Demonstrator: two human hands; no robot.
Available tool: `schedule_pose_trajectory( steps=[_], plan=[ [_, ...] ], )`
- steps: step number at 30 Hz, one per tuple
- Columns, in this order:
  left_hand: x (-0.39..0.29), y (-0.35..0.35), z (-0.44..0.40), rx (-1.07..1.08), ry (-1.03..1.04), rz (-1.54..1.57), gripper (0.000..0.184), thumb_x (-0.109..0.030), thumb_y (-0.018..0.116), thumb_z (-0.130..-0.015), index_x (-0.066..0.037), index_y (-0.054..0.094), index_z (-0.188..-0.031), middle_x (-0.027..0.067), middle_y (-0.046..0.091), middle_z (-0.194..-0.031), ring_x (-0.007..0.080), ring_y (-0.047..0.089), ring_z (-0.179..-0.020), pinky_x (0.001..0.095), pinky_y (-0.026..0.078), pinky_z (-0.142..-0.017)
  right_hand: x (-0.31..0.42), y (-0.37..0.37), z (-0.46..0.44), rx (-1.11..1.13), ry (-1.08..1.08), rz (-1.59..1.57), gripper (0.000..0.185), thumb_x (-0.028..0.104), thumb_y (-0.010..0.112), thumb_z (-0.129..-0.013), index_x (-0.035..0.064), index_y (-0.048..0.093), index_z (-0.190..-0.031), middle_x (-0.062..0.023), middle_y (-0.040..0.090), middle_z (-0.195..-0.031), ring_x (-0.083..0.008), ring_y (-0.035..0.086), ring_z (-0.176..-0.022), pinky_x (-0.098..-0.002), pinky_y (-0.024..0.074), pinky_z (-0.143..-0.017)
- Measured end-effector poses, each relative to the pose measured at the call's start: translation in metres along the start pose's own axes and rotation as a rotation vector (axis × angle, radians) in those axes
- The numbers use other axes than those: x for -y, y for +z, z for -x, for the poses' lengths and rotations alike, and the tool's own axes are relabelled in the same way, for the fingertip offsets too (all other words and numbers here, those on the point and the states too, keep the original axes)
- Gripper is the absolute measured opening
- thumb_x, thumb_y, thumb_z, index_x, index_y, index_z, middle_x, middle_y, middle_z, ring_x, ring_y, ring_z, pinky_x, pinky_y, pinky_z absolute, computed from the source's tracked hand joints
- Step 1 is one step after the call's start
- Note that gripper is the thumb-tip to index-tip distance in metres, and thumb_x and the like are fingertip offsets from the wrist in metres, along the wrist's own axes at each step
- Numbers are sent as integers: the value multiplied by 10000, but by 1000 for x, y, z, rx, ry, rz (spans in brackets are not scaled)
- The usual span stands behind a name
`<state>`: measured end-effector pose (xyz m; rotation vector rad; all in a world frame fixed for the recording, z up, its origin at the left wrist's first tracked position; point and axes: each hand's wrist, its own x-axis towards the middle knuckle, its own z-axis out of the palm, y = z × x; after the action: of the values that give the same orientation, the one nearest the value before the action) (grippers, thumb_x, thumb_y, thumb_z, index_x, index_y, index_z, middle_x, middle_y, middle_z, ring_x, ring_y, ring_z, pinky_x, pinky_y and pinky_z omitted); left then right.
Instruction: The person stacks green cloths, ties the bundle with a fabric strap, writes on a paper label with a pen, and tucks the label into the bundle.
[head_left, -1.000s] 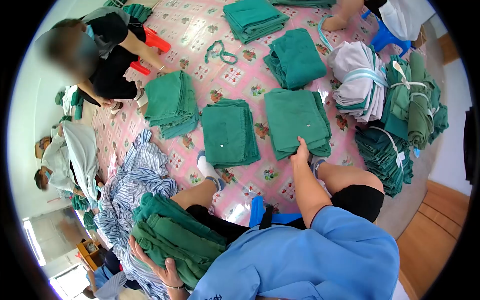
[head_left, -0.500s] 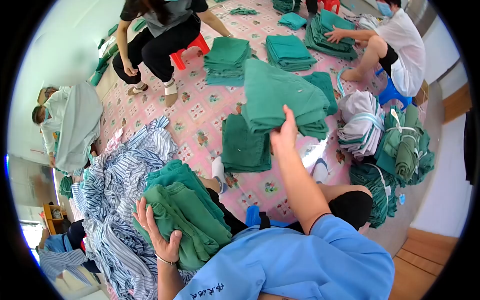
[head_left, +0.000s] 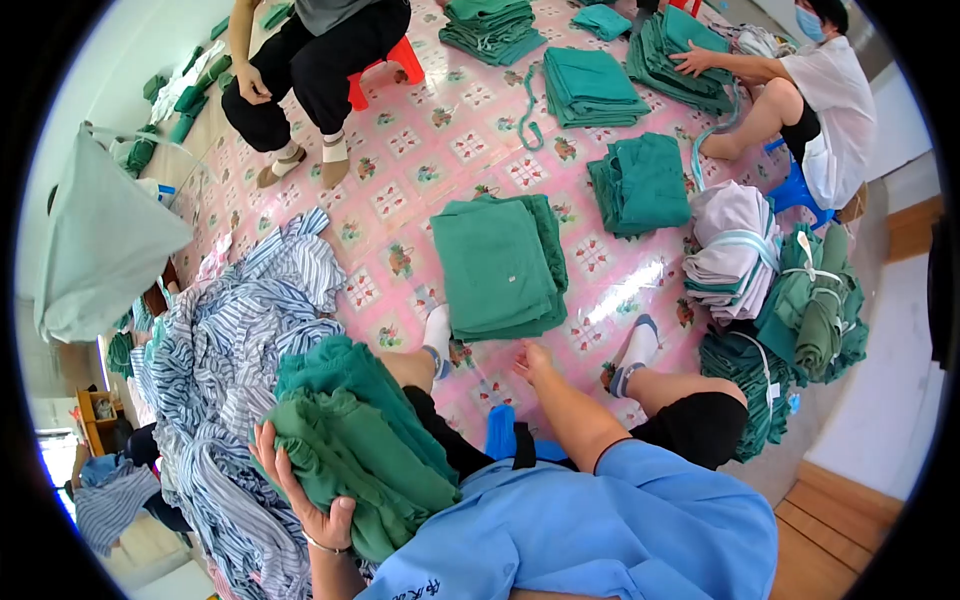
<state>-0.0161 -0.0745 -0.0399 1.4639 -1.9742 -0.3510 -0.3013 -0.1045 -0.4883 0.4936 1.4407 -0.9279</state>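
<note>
My left hand (head_left: 305, 500) presses against the outer side of a bundle of folded green garments (head_left: 345, 455) on my lap, its thumb and fingers spread along the edge. More teal-green cloth lies behind that bundle. My right hand (head_left: 533, 362) is empty, its fingers loosely apart, just below a folded green stack (head_left: 492, 270) on the floor between my feet. The top cloth of this stack is lighter green and lies over darker folded pieces. A smaller dark-green folded stack (head_left: 640, 185) sits farther right.
A heap of blue-striped garments (head_left: 245, 370) lies at my left. Tied bundles (head_left: 815, 300) and a tied pale bundle (head_left: 733, 250) stand at right. Beyond are a green stack (head_left: 595, 88), a red stool (head_left: 388, 70) with a seated person, and another person (head_left: 820, 110) touching green cloth.
My right hand has set the folded green cloth down on the floor stack, let go and drawn back toward me. My left hand stays on the lap bundle. The camera view has shifted slightly.
</note>
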Motion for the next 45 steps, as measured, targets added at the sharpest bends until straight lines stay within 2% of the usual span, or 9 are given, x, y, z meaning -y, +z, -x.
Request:
schedule_pose_trajectory(
  steps=[8, 15, 18, 21, 24, 27, 32, 38, 45],
  plan=[
    [-1, 12, 3, -65, -118, 222, 904, -502, 611, -795, -66, 191, -1466, 181, 90, -1522, 328, 141, -1404, 472, 151, -1120, 21, 42, 13, 115, 20, -35, 1028, 538, 764, -688, 244, 155, -1462, -122, 116, -1539, -399, 198, -1360, -715, 242, -964],
    [-25, 25, -12, -108, -253, 263, 937, -505, 622, -794, -42, 165, -1468, 149, 97, -1525, 322, 159, -1399, 460, 178, -1117, 56, 49, -12, -185, -152, -278, 583, 140, 668, -697, 52, 515, -1252, -83, 565, -1180, -246, 536, -1015, -457, 433, -838],
    [-44, 8, -26, 114, -186, -131, 918, -692, 500, -795, -230, 140, -1502, 84, 181, -1525, 395, 172, -1375, 640, 130, -1053, 72, 4, -44, -245, -474, -210, 518, 168, 676, -692, -31, 542, -1152, -129, 596, -1059, -255, 568, -884, -389, 463, -716],
    [-54, 18, -29, -23, -155, -78, 781, -640, 496, -833, -152, 365, -1429, 110, 310, -1462, 389, 231, -1337, 632, 126, -1048, 122, -53, -37, -314, -550, 47, 393, 153, 655, -696, -70, 602, -1015, -137, 629, -925, -243, 573, -800, -372, 455, -670],
    [-28, 18, -8, -40, -206, 119, 933, -550, 586, -803, -39, 174, -1466, 151, 113, -1523, 321, 153, -1401, 457, 165, -1119, 145, -109, -27, -367, -652, 62, 349, 175, 641, -705, -71, 606, -950, -143, 629, -849, -238, 567, -740, -373, 447, -649],
    [-23, 13, -6, -37, -99, -40, 834, -582, 495, -842, -73, 249, -1455, 204, 225, -1492, 382, 140, -1399, 524, 33, -1118, 144, -182, -41, -589, -595, 339, 323, 189, 624, -715, -65, 601, -913, -165, 624, -835, -243, 569, -734, -378, 445, -639],
    [-20, 16, -5, -41, -8, -37, 814, -566, 503, -835, -52, 294, -1430, 214, 266, -1474, 378, 164, -1397, 522, 13, -1118, 152, -180, 50, -997, -522, 597, 435, 220, 636, -731, -85, 580, -1036, -232, 638, -1015, -358, 615, -961, -395, 469, -873],
    [-29, 11, -3, -6, 59, -67, 781, -552, 534, -812, -53, 372, -1390, 196, 298, -1461, 383, 203, -1384, 529, 8, -1115, 132, -77, 146, 82, -865, 684, 184, 160, 596, -837, 45, 558, -977, -62, 621, -965, -175, 572, -875, -316, 472, -789],
    [-34, -1, 0, 26, 237, 76, 851, -649, 524, -812, -55, 363, -1400, 181, 285, -1472, 363, 215, -1386, 570, 28, -1100, 79, 22, 337, 1042, -749, 654, 949, 521, 681, -794, 106, 159, -1468, -186, 403, -1372, -291, 438, -1241, -383, 413, -971]
  ],
)
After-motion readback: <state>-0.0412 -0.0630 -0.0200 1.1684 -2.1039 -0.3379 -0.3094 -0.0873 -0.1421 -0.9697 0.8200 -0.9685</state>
